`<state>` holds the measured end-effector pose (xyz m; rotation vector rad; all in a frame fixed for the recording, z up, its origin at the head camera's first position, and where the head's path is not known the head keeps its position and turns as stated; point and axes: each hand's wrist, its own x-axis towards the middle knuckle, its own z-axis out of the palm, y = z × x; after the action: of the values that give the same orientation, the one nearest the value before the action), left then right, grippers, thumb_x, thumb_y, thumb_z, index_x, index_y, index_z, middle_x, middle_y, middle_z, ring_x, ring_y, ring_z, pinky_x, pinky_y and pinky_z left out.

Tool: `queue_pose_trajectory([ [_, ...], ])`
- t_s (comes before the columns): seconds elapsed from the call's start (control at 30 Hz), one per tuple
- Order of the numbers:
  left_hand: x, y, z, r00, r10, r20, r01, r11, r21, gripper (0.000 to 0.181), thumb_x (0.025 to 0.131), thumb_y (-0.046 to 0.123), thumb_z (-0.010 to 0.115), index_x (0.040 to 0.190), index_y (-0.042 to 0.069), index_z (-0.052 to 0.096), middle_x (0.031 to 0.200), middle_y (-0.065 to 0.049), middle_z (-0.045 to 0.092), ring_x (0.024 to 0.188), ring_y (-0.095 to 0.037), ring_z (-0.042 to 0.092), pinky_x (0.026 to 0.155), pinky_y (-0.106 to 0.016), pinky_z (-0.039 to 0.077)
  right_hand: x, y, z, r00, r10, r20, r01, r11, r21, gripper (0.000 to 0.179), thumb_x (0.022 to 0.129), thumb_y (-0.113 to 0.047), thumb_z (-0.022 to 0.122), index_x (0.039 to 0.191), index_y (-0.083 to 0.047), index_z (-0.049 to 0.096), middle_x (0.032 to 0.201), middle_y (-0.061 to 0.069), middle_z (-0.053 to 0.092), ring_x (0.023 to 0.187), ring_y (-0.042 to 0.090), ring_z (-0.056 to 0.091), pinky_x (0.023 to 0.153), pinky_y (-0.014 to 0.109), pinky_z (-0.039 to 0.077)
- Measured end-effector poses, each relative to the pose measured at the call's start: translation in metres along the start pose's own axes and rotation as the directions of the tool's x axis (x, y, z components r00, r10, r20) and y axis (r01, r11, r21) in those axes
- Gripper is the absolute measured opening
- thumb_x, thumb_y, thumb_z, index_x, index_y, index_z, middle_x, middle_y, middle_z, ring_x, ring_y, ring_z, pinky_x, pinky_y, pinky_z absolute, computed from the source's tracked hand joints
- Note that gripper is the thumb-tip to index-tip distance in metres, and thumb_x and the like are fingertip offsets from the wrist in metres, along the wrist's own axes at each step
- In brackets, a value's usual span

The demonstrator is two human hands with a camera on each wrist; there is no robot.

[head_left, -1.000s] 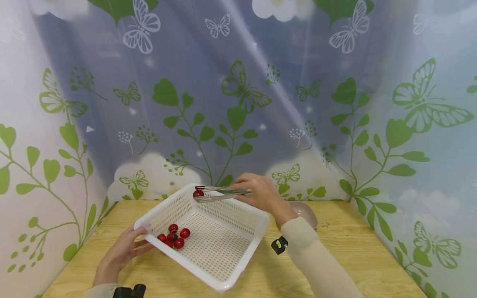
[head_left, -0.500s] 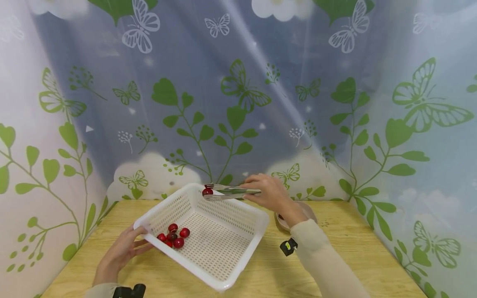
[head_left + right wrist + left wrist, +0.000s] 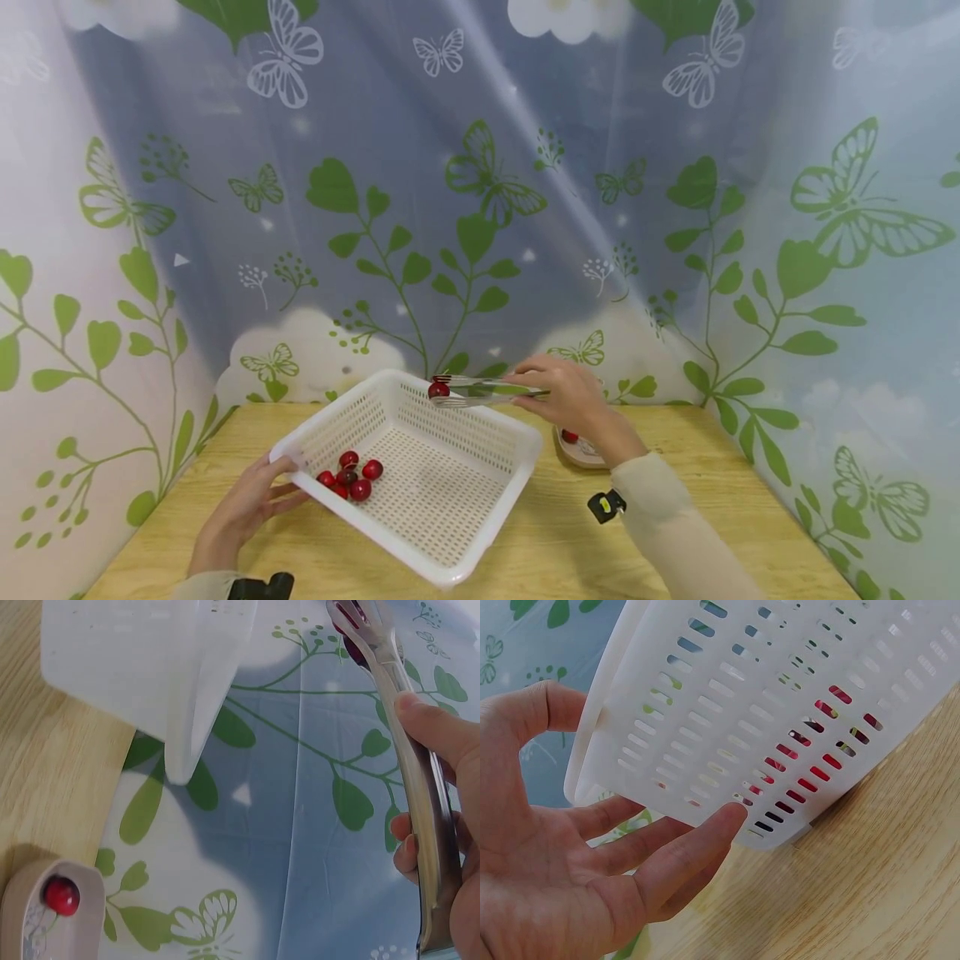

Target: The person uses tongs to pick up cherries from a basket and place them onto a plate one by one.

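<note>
A: While the right grip (image 3: pixel 566 396) curls round the metal tongs (image 3: pixel 472 402), where's the cherry (image 3: pixel 438 390) they pinch?
B: Between the tips, 9 o'clock from that grip; tongs' long axis, 9 to 3.
A: And the beige dish (image 3: pixel 579 459)?
B: On the counter (image 3: pixel 540 542), 4 o'clock from that cherry, right grip nearer. Left grip (image 3: pixel 247 504) holds the white basket (image 3: pixel 442 500) by its 9 o'clock rim.

Small screened booth, makeshift in look. Printed sheeting (image 3: pixel 390 275), green leaves and butterflies on blue and white, hangs creased across the back and both sides. Wood-grain tabletop (image 3: pixel 720 475) fills the space between. Wrist cameras (image 3: pixel 606 505) worn, suggesting a recording corner. Home or studio: cannot tell.
</note>
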<state>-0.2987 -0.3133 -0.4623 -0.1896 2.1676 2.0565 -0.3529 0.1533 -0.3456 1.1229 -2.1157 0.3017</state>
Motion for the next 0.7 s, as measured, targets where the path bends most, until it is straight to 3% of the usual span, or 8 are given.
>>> queue_pose_trajectory([
  [0.7,0.000,-0.002,-0.001,1.000,0.008,-0.001,-0.008,1.000,-0.009,0.063,0.103,0.018,0.047,0.159,-0.001,0.024,0.144,-0.023,0.048,0.106,-0.021,0.064,0.096,-0.039,0.062,-0.035,0.020,-0.023,0.999,0.035,-0.010,-0.035,0.999,-0.023,0.032,0.076,-0.020,0.090,0.107,-0.016,0.082,0.106,0.004,0.078,0.087,0.018,0.074,0.066,0.030,0.061],
])
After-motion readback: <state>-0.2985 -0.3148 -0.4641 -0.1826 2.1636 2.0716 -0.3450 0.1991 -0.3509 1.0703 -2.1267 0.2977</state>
